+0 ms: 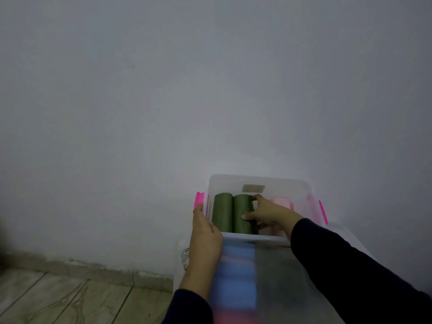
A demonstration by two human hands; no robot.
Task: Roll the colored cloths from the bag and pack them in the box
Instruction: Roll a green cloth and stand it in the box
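Your right hand (268, 212) grips a green roll (243, 213) in the box (257, 238).
Its long axis points away from you, beside another roll (222, 212); left fingers (198, 210) clasp the rim.

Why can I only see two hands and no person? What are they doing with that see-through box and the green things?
The camera sits on the person's head and looks down, so you see only their arms in dark sleeves, as if through their own eyes. There is just this one picture.

The clear box has pink latches on its sides and stands by a pale wall. Inside it are two green cloth rolls side by side. The left hand steadies the box at its left edge. The right hand reaches inside, its grip closed around the right green roll, next to the left green roll. Something pink lies deeper in the box; it is too blurry to name. Blurry blue and red shapes show through the near wall.
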